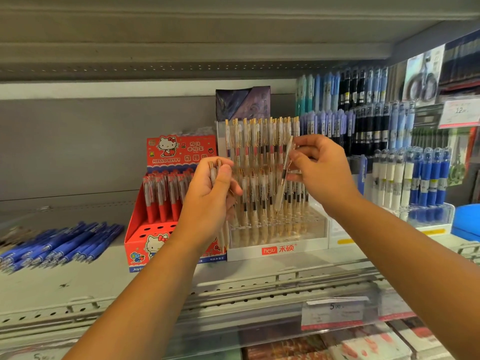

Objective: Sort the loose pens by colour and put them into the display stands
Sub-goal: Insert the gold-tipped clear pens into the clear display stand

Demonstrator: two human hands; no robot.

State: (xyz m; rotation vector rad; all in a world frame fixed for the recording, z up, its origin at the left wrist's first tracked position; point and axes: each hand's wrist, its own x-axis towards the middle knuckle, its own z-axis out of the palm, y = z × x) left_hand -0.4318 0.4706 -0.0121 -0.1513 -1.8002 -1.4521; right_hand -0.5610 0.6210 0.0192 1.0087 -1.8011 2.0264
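The right hand pinches one clear, gold-clipped pen, tip hanging below its fingers toward the clear acrylic stand, apparently to slot it. The left hand curls round spare matching pens.

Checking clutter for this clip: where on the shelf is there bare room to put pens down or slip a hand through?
Bare grey metal shelf lies in front of the pile of loose blue pens and behind it, left of the red cardboard stand. Crowded rightward: clear acrylic stand of white pens and blue-and-white pen racks stand side by side.
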